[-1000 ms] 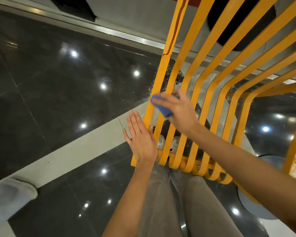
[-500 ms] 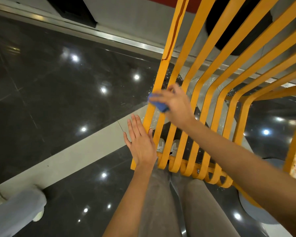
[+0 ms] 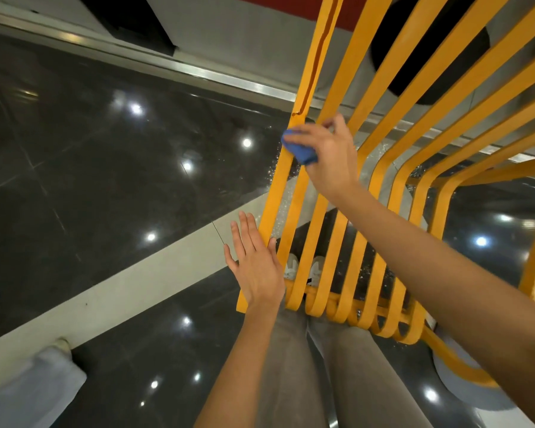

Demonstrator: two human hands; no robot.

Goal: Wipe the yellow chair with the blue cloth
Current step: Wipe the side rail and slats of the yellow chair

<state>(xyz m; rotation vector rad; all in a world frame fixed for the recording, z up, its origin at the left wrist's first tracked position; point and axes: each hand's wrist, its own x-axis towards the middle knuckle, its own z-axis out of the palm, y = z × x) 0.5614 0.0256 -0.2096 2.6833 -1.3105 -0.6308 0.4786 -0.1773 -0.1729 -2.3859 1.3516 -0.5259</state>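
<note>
The floor (image 3: 90, 180) is dark, glossy tile with a pale band running across it under the chair. The chair (image 3: 380, 186), made of bent yellow slats, rises over the floor on the right. The outermost slat at the chair's left edge has a long crack in its upper part. The right hand (image 3: 329, 156) grips the cloth (image 3: 300, 148), a bunched blue wad, pressing it against that outer slat just below the crack. The left hand (image 3: 257, 264) is spread flat, empty, its fingertips touching the same slat lower down. No writing is readable.
</note>
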